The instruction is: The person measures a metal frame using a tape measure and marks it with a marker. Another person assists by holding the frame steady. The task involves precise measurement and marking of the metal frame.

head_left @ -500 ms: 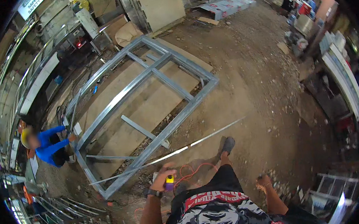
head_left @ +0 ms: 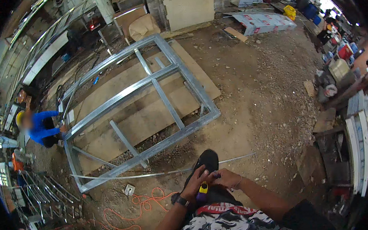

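Observation:
My left hand (head_left: 195,184) is closed around a small yellow and dark purple tool (head_left: 202,192), kind unclear, close in front of my body. Its fingertips reach toward my right hand (head_left: 228,179), which is bent inward with its fingers drawn together by a small dark piece that I cannot make out. Just past my hands, a long thin metal strip (head_left: 154,175) lies along the near side of a large galvanized steel frame (head_left: 175,135). Loose-looking crosspieces, among them a short bar (head_left: 125,139), sit within the frame.
At the frame's left end crouches a person in blue (head_left: 42,126), hands on its corner. An orange cord (head_left: 145,200) coils on the dirt beside a small white box (head_left: 129,189). Boards (head_left: 104,145) lie under the frame. Metal racks (head_left: 47,195) stand at left, white panels (head_left: 360,153) at right.
My right hand has come up from my side to meet the left. My left hand has moved right with the tool. The view has shifted, and my foot shows farther left.

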### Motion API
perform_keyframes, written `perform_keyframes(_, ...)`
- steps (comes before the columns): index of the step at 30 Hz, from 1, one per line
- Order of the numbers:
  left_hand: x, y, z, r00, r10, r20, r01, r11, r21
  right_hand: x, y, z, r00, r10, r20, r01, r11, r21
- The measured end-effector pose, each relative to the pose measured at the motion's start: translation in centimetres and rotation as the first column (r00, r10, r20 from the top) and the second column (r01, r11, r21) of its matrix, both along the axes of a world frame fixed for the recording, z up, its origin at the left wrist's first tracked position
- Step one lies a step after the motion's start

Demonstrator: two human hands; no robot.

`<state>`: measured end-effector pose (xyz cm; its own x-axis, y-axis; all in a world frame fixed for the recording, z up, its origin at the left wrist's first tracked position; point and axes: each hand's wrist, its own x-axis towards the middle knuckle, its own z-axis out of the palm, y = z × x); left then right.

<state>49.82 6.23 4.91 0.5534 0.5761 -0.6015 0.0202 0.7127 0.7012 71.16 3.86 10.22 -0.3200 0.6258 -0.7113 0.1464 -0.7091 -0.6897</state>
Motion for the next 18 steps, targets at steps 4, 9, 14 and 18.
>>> perform_keyframes(4, 6.0, 6.7, 0.3, 0.999, -0.042, 0.034, 0.043, 0.998, -0.036, 6.5, 7.5, -2.4, 0.997, 0.076, 0.009, -0.074, 0.989, -0.128)
perform_keyframes(9, 14.7, 16.1, -3.3, 0.992, -0.069, 0.103, 0.063, 0.996, 0.061, 15.3, 18.9, -7.8, 0.99, 0.126, -0.063, -0.138, 0.952, -0.272)
perform_keyframes(14, 20.6, 23.7, -2.8, 0.999, 0.034, 0.022, -0.036, 0.995, 0.091, 22.3, 31.2, -6.9, 0.943, 0.315, -0.113, -0.334, 0.906, -0.261)
perform_keyframes(18, 20.3, 27.1, -2.0, 0.985, 0.141, -0.103, -0.141, 0.99, 0.007, 26.2, 42.8, -2.7, 0.982, 0.112, -0.151, -0.162, 0.91, -0.381)
